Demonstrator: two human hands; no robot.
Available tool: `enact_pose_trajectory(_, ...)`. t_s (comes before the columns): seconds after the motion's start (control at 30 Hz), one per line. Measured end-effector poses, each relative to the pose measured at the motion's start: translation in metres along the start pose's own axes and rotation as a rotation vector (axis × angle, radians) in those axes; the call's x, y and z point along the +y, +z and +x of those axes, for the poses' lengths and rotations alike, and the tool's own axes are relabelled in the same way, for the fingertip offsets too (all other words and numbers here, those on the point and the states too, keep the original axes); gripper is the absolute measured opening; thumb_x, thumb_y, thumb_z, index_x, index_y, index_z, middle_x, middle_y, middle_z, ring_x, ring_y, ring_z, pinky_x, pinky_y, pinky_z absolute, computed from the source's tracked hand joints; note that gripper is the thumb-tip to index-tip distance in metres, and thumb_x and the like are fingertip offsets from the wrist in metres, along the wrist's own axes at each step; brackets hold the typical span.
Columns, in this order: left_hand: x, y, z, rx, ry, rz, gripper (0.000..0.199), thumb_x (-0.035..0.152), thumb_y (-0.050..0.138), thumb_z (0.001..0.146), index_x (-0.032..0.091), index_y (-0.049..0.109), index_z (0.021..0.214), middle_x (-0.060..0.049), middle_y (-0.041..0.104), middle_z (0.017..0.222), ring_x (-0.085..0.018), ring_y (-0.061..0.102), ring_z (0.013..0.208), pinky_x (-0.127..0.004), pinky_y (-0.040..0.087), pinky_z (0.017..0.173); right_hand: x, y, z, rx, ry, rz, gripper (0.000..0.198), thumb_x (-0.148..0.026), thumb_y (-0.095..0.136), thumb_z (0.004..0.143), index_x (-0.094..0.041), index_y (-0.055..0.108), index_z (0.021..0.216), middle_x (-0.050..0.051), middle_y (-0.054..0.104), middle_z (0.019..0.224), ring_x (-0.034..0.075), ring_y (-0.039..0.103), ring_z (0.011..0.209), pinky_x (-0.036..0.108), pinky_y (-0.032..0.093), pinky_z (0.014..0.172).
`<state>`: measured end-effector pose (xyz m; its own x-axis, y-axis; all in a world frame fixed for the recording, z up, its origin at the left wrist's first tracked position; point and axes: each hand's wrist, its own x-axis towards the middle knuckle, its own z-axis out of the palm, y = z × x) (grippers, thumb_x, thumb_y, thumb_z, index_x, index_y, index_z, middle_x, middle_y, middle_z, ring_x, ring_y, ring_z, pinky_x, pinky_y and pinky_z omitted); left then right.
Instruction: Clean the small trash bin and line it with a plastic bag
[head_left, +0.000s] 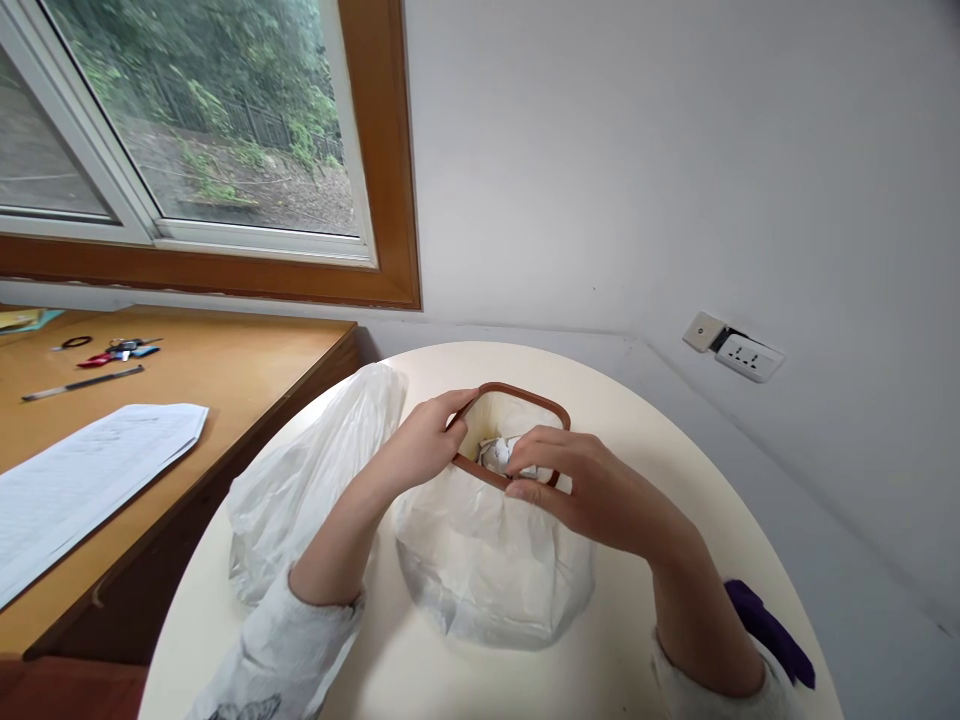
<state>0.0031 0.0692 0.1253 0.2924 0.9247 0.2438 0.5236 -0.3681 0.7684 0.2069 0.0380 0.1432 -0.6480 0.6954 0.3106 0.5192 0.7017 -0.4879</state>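
Observation:
A small trash bin (517, 388) with a brown rim stands on a round cream table (450, 690). A white plastic bag (480, 570) lines it and hangs loosely down its outside. Crumpled white paper (493, 455) lies inside. My left hand (429, 440) is closed on the left side of the rim, thumb and fingers round it. At the near right corner, my right hand (574, 480) is closed over the rim and bag edge, its thumb outside and its fingertips inside. Those fingertips are close to the paper; whether they touch it, I cannot tell.
Left of the bin lies another crumpled white plastic bag (300, 490). A purple item (769, 630) rests by my right forearm. The wooden desk (247, 370) at left holds papers (97, 480), a pen (82, 384) and keys (124, 348). A wall with a socket (750, 357) stands behind.

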Motion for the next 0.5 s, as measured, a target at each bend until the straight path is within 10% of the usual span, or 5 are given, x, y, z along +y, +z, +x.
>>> enact_pose_trajectory(0.17, 0.0, 0.0, 0.0, -0.007, -0.012, -0.043, 0.046, 0.018, 0.037, 0.078, 0.026, 0.056, 0.119, -0.002, 0.061, 0.116, -0.024, 0.054, 0.108, -0.038, 0.042, 0.091, 0.024, -0.004, -0.001, 0.221, 0.164, -0.045, 0.036, -0.039, 0.044, 0.088, -0.025, 0.05, 0.121, 0.007, 0.05, 0.128, 0.021, 0.046, 0.118, 0.038, 0.043, 0.093)
enact_pose_trajectory(0.33, -0.001, 0.001, 0.0, -0.025, -0.023, -0.023, 0.048, 0.018, 0.036, 0.078, 0.025, 0.055, 0.121, -0.002, 0.062, 0.115, -0.025, 0.055, 0.106, -0.037, 0.042, 0.089, 0.044, -0.006, -0.006, -0.046, 0.275, -0.057, 0.073, -0.055, 0.04, 0.085, -0.025, 0.009, 0.144, 0.008, 0.015, 0.15, 0.026, 0.016, 0.136, 0.048, 0.029, 0.105)
enact_pose_trajectory(0.5, 0.001, 0.0, -0.001, -0.027, -0.048, -0.031, 0.048, 0.017, 0.035, 0.078, 0.028, 0.056, 0.12, -0.001, 0.066, 0.106, -0.023, 0.06, 0.093, -0.032, 0.046, 0.077, 0.042, -0.005, -0.004, -0.152, 0.329, -0.041, 0.08, -0.062, 0.036, 0.082, -0.023, 0.004, 0.144, 0.006, 0.007, 0.151, 0.026, 0.009, 0.138, 0.048, 0.025, 0.107)
